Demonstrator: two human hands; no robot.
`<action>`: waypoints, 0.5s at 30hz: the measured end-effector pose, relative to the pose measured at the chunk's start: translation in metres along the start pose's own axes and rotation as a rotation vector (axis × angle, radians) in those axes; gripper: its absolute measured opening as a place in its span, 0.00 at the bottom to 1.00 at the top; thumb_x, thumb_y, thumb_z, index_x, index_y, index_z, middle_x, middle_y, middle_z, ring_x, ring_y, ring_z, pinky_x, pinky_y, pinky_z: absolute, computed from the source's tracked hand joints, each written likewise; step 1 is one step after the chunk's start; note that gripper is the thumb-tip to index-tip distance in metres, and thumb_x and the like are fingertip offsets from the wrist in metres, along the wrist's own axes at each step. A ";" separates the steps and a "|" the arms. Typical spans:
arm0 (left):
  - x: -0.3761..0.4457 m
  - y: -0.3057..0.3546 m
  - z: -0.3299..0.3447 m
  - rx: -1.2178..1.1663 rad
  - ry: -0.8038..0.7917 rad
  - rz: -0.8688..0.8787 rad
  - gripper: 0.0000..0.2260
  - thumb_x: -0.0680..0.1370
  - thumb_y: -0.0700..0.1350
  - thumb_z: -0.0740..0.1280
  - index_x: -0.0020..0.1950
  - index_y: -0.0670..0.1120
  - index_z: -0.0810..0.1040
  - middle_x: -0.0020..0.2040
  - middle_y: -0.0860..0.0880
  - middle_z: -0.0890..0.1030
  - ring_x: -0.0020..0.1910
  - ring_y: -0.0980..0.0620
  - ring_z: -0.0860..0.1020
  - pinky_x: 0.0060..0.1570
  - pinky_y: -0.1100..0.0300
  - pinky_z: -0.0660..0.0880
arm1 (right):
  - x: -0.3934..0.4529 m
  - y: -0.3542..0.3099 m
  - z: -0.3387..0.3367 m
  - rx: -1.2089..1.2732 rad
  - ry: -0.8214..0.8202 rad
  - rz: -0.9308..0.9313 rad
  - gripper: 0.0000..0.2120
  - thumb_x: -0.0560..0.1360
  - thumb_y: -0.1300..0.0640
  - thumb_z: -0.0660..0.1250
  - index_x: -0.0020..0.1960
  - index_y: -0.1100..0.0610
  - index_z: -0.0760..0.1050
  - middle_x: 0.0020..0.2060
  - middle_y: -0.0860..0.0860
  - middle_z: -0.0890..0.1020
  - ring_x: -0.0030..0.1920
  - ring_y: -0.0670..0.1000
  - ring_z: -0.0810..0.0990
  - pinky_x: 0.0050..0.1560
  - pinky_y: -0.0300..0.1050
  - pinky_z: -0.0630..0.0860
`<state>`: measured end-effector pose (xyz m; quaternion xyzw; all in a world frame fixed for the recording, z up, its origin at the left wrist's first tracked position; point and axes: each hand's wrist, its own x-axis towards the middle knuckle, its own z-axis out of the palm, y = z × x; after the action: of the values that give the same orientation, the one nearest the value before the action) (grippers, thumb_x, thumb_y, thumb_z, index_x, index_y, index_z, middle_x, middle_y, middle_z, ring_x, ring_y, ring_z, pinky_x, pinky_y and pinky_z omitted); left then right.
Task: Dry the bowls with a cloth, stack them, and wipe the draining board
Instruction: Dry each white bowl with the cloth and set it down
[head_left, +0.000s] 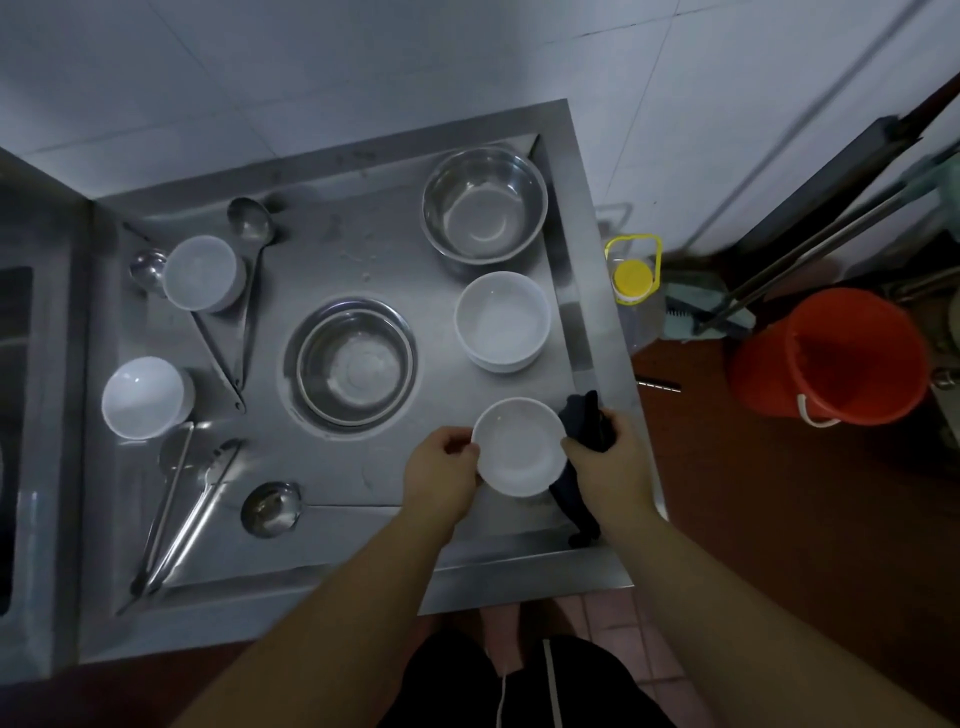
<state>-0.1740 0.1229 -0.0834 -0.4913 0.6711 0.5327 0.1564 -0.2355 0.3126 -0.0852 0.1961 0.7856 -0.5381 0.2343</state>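
White bowl (521, 446) is gripped at its rim by the left hand (444, 470); a dark cloth (584, 418) is clutched against it by the right hand (610, 460).

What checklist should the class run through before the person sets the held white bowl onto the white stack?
1. Left hand grips the small white bowl by its rim: ok.
2. Right hand holds the dark cloth against the bowl: ok.
3. Bowl fully dry: cannot tell.
4. Stack of white bowls upright with its top free: ok.
5. Path from bowl to stack free of things: ok.
6. Steel draining board wiped: not ok, specks show.
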 end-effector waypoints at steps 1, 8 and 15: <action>-0.001 0.001 -0.001 0.023 0.002 0.011 0.06 0.80 0.46 0.69 0.55 0.55 0.84 0.50 0.52 0.87 0.49 0.47 0.87 0.49 0.42 0.86 | -0.002 0.000 -0.003 -0.001 -0.001 0.002 0.17 0.75 0.58 0.77 0.53 0.40 0.75 0.46 0.37 0.83 0.46 0.36 0.80 0.42 0.38 0.75; -0.021 0.008 -0.026 0.235 0.021 0.141 0.13 0.81 0.48 0.69 0.65 0.50 0.81 0.55 0.51 0.84 0.51 0.47 0.84 0.55 0.49 0.83 | -0.021 -0.013 -0.033 -0.116 0.073 -0.080 0.16 0.74 0.53 0.77 0.45 0.33 0.74 0.43 0.38 0.82 0.43 0.39 0.79 0.39 0.43 0.73; -0.055 0.018 -0.067 0.491 0.025 0.281 0.13 0.81 0.49 0.69 0.65 0.50 0.81 0.60 0.51 0.85 0.55 0.52 0.81 0.54 0.60 0.72 | -0.047 -0.049 -0.033 -0.173 0.009 -0.241 0.14 0.74 0.53 0.76 0.45 0.35 0.76 0.40 0.40 0.83 0.41 0.41 0.80 0.37 0.45 0.73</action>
<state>-0.1422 0.0911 -0.0072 -0.3476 0.8434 0.3647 0.1867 -0.2297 0.3240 -0.0107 0.0818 0.8479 -0.4918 0.1805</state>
